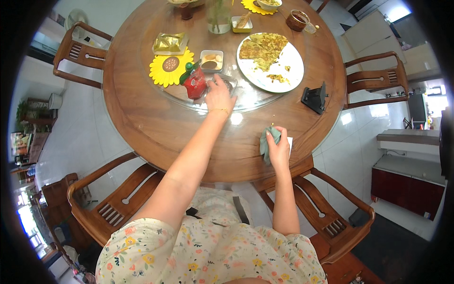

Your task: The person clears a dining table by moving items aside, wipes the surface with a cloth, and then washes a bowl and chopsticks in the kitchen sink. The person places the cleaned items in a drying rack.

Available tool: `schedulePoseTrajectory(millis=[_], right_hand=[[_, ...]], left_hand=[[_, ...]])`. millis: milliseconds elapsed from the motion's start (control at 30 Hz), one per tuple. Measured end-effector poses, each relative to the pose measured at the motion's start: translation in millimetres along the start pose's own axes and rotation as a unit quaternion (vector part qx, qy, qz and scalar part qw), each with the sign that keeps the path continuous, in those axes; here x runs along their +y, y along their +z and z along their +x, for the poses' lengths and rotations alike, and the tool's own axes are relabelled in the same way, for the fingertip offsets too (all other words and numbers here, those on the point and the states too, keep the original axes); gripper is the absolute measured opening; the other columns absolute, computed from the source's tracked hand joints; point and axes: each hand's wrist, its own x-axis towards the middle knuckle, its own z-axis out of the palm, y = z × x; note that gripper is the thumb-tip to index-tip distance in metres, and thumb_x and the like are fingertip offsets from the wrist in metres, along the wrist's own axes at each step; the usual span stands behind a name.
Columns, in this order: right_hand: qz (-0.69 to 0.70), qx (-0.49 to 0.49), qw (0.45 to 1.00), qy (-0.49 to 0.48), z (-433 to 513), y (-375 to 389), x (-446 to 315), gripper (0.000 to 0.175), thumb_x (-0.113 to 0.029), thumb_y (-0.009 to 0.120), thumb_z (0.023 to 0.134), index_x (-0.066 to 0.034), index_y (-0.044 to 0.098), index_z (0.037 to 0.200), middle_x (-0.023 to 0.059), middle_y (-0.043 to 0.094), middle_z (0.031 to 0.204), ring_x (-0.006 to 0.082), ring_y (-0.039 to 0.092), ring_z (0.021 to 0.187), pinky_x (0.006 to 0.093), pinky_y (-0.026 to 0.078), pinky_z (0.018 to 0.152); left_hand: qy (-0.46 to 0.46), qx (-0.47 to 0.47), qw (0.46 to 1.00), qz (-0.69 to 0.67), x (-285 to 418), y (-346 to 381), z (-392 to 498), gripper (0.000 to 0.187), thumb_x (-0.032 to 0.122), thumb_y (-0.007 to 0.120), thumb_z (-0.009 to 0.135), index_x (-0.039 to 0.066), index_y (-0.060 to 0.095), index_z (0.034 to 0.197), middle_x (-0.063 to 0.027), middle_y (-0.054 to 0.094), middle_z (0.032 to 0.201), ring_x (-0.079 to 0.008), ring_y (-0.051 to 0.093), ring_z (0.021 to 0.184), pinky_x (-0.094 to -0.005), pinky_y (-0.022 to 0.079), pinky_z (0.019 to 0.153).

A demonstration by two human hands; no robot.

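My left hand reaches over the rim of the glass turntable, its fingers on or just above a small clear container; whether it grips this cannot be told. Just left of that hand lies a red pouch with a green cap. My right hand holds a crumpled green cloth at the near right of the round wooden table. Something white, partly hidden, shows beside the right wrist. A white plate with pieces of a browned pancake is beyond the hands.
A black folding stand is at the right. A yellow sunflower mat, a square sauce dish, a glass vase and a jar of dark sauce are farther back. Several wooden chairs surround the table.
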Motion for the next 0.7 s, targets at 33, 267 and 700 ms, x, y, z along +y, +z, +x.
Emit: schedulePoseTrajectory(millis=[33, 267, 700], right_hand=[[0.03, -0.004, 1.0, 0.004, 6, 1, -4, 0.039, -0.025, 0.059, 0.095, -0.003, 0.048, 0.126, 0.0249, 0.064, 0.111, 0.038, 0.062, 0.105, 0.0425, 0.047, 0.091], [0.074, -0.017, 0.978, -0.195, 50, 22, -40, 0.044, -0.012, 0.044, 0.097, -0.0058, 0.047, 0.14, 0.02, 0.052, 0.13, 0.0362, 0.053, 0.118, 0.0397, 0.041, 0.101], [-0.23, 0.063, 0.866, -0.44, 132, 172, -37, 0.048, -0.009, 0.058, 0.088, -0.0049, 0.051, 0.135, 0.018, 0.043, 0.147, 0.0361, 0.043, 0.134, 0.0456, 0.032, 0.114]], left_hand=[[0.01, -0.002, 1.0, -0.007, -1, -2, 1, 0.103, 0.04, 0.081, 0.071, -0.006, 0.026, 0.145, -0.0281, 0.051, 0.125, -0.0382, 0.067, 0.096, -0.0421, 0.056, 0.08], [0.069, -0.012, 0.996, -0.064, -23, -26, -55, 0.095, 0.038, 0.081, 0.07, 0.0, 0.031, 0.141, -0.0219, 0.053, 0.122, -0.0388, 0.066, 0.093, -0.046, 0.056, 0.077], [0.085, -0.07, 0.993, -0.048, -150, -66, -202, 0.092, 0.033, 0.083, 0.064, 0.003, 0.039, 0.139, -0.0154, 0.055, 0.124, -0.0325, 0.067, 0.091, -0.0418, 0.057, 0.068]])
